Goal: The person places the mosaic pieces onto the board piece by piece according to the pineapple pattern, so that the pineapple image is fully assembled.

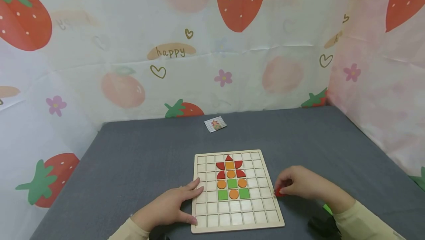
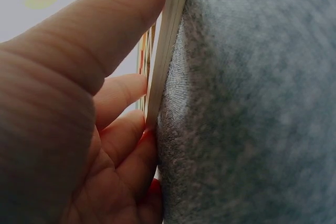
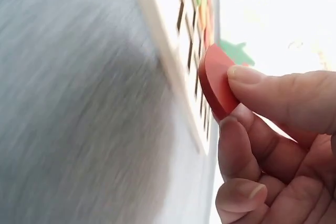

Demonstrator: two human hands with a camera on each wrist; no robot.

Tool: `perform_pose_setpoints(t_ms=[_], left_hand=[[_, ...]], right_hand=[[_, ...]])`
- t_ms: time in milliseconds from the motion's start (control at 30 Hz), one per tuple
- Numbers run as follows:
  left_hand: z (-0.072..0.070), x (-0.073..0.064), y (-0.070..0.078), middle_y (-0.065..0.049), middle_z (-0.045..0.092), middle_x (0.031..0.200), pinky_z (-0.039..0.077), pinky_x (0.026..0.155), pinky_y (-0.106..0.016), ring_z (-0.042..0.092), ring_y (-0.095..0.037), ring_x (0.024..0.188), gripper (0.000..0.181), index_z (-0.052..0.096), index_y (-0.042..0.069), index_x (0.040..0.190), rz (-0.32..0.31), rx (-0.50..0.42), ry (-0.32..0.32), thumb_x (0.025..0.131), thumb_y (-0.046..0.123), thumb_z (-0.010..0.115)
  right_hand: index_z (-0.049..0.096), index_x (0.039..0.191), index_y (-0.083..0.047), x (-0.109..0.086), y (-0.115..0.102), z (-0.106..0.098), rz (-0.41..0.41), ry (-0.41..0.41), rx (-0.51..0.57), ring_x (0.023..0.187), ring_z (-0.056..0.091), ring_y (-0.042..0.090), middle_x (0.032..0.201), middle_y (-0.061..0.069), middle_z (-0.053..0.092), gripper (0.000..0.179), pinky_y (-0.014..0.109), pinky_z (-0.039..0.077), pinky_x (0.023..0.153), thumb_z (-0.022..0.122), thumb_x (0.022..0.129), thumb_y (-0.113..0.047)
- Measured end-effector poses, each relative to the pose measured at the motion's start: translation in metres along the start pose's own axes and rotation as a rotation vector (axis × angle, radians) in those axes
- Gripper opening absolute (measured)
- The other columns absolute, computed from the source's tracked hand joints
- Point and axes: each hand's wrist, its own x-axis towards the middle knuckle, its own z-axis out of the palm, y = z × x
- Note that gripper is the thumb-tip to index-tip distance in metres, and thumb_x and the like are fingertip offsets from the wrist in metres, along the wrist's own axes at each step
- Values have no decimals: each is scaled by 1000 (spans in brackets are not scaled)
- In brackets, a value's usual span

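A pale wooden grid board lies on the table, its upper middle squares filled with flat pieces. A red triangle tops the pattern, above an orange square flanked by red quarter-circles. Orange circles and green squares fill the lower rows. My left hand rests at the board's left edge, fingers spread over the rim and thumb near the lower corner. Just off the right edge, my right hand pinches a red quarter-circle piece between thumb and fingers.
Farther back on the dark grey tablecloth lies a small picture card with a printed grid pattern. A green piece shows partly from behind my right forearm. Strawberry-printed curtains enclose the table's back and sides.
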Motion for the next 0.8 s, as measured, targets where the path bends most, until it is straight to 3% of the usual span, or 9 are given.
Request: perform_pose_setpoints(t_ms=[300, 500, 800], left_hand=[[0, 2, 0, -1, 24, 150, 33, 100, -45, 35, -29, 130, 89, 38, 20, 141, -13, -14, -15, 67, 61, 66], [1, 2, 0, 0, 24, 150, 33, 101, -46, 35, -29, 130, 89, 38, 21, 140, -21, -20, -17, 67, 61, 66], [2, 3, -1, 0, 24, 150, 33, 101, -46, 35, -29, 130, 88, 37, 22, 141, -30, -22, -20, 67, 62, 65]], right_hand=[[59, 75, -15, 26, -34, 18, -4, 51, 36, 62, 49, 7, 67, -7, 55, 11, 24, 43, 54, 66, 81, -8], [59, 84, -14, 44, -53, 34, -65, 41, 67, 60, 48, 9, 67, -5, 52, 12, 24, 42, 53, 62, 82, -3], [60, 75, -14, 69, -68, 63, -77, 15, 132, 61, 52, 8, 66, -7, 57, 14, 23, 44, 55, 68, 77, -2]])
